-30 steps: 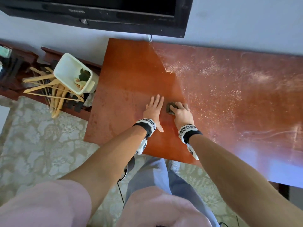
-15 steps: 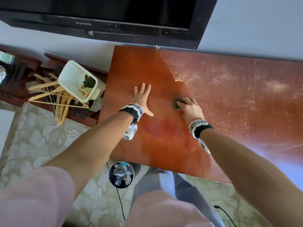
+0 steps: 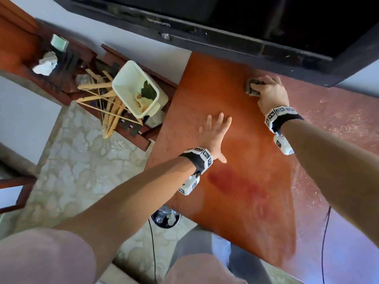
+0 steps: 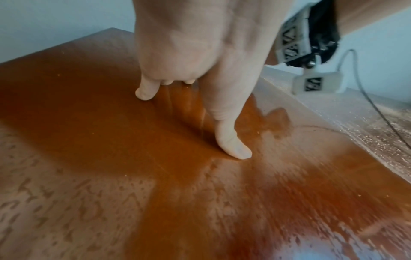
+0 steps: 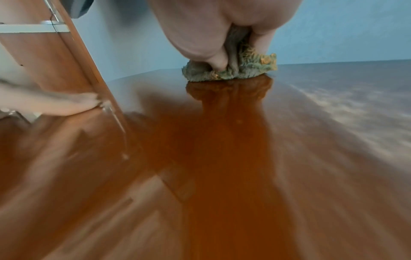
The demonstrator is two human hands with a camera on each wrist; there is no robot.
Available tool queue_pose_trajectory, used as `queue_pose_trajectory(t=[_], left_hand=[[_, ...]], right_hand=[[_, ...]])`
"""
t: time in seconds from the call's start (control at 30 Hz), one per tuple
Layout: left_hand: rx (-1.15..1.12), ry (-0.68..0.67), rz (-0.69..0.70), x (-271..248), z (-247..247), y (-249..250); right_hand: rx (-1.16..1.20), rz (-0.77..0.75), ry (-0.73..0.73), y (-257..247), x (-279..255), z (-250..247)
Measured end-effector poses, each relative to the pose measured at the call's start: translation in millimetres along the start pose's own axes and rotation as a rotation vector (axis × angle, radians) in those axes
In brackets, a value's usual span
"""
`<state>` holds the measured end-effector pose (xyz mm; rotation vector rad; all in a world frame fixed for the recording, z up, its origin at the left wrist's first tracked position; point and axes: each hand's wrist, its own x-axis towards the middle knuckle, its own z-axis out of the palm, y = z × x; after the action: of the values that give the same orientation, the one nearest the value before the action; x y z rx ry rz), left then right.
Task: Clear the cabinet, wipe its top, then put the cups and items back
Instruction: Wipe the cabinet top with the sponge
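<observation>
Head view: the right hand [image 3: 270,93] presses a bunched cloth [image 3: 251,89] on the cabinet top [image 3: 205,83] at its far edge under the television [image 3: 225,17], on the line where the wiped orange side meets the dusty stretch [image 3: 338,124], which lies to the right of the grip; the left hand [image 3: 215,136] lies flat, fingers straight, holding nothing, on the wiped side. Left wrist view: the fingertips [image 4: 235,149] touch the wet surface. Right wrist view: the fingers [image 5: 217,64] curl into the cloth, its underside flat on the counter.
</observation>
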<state>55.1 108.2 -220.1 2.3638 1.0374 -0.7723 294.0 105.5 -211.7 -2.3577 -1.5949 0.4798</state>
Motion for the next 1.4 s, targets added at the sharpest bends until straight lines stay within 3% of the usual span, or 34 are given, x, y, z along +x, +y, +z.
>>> queue_pose_trajectory(t=[0.13, 0.3, 0.47, 0.57, 1.0, 1.13, 1.4], left_hand=[[-0.024, 0.006, -0.010, 1.3, 1.5, -1.2], [-0.069, 0.002, -0.011, 2.8, 1.8, -3.6], [-0.078, -0.015, -0.011, -1.0, -2.4, -4.0], [-0.068, -0.023, -0.018, -3.0, -6.9, -3.2], [0.120, 0.007, -0.105, -17.0, -12.6, 29.8], [0.247, 0.098, -0.021, -38.8, 5.7, 53.8], [0.257, -0.045, 0.085, -105.9, 67.3, 85.4]], right_hand=[[0.031, 0.149, -0.030, -16.6, 46.5, 0.7], [-0.030, 0.142, -0.029, -26.6, 73.1, 8.9], [0.100, 0.105, 0.006, -27.1, 52.4, 7.4], [0.034, 0.077, 0.027, -27.0, 17.0, 15.9], [-0.024, 0.039, -0.174, -43.7, -199.9, 57.8], [-0.011, 0.018, -0.226, -42.9, -268.9, 62.8], [-0.055, -0.012, -0.330, -20.1, -393.6, 61.9]])
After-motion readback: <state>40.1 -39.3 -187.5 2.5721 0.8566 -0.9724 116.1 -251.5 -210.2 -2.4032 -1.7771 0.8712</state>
